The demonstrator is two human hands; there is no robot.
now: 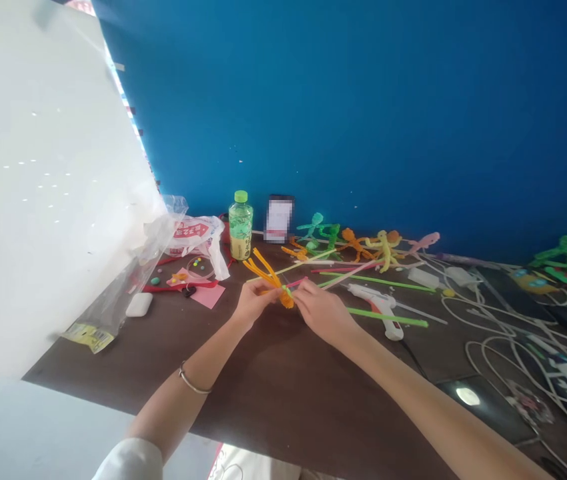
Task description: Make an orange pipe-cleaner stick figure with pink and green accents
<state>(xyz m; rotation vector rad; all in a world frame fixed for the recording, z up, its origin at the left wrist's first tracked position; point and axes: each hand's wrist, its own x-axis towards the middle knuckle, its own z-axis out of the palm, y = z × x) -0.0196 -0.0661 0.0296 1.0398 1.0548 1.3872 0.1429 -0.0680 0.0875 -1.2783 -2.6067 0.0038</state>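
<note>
An orange pipe-cleaner figure (263,268) is between my hands above the dark table (263,380). Its loose strands point up and left, and its coiled, rounded end hangs at the bottom. My left hand (255,302) pinches the figure from the left side. From the right, my right hand (321,309) has its fingers closed at a small light-green piece (287,291) around the figure's middle. Exactly what those right fingertips grip is partly hidden. Pink and green pipe cleaners (388,282) lie just behind my right hand.
A glue gun (376,303) with a cord lies right of my hands. Finished pipe-cleaner figures (387,250), a phone (279,219) and a green-capped bottle (241,227) line the blue wall. White cables (488,320) tangle at right; plastic bags (196,237) and a white case (139,305) sit left.
</note>
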